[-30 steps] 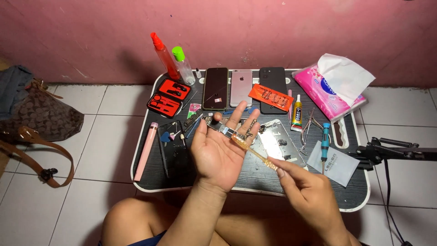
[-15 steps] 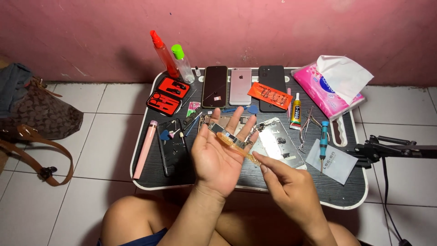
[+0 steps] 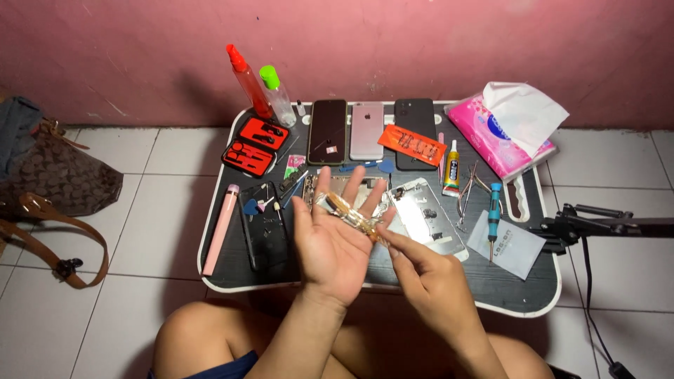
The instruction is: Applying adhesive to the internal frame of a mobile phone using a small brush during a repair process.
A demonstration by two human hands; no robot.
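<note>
— Looking at the left hand [image 3: 335,247] first. Lying wide open, palm up, fingers spread out over the small black lap table with a white rim [image 3: 210,238]. Not gripping anything. Just carrying the thin clear stick-like tool with a see-through amber handle [image 3: 349,213] across the base of the fingers.

— And the right hand [image 3: 430,279]?

— Curling up loosely, with thumb and first finger pinching together at the near end of that stick tool. Rest of the fingers folding in.

— Pointing which way, the tool?

— Lying slanted. Long way running from up-left, near the left first finger, down-right to the right fingertips. Which end is the tip, cannot tell, too small.

— Sitting where?

— Resting on the left hand, above the middle of the table, not touching the table.

— Lying close by?

— Opened silver phone back shell [image 3: 427,217] just right of the hands. Long pink tube [image 3: 221,228] well off to the left. Red case of small tools [image 3: 256,145] and three phones in a row [image 3: 366,129] farther back.
</note>
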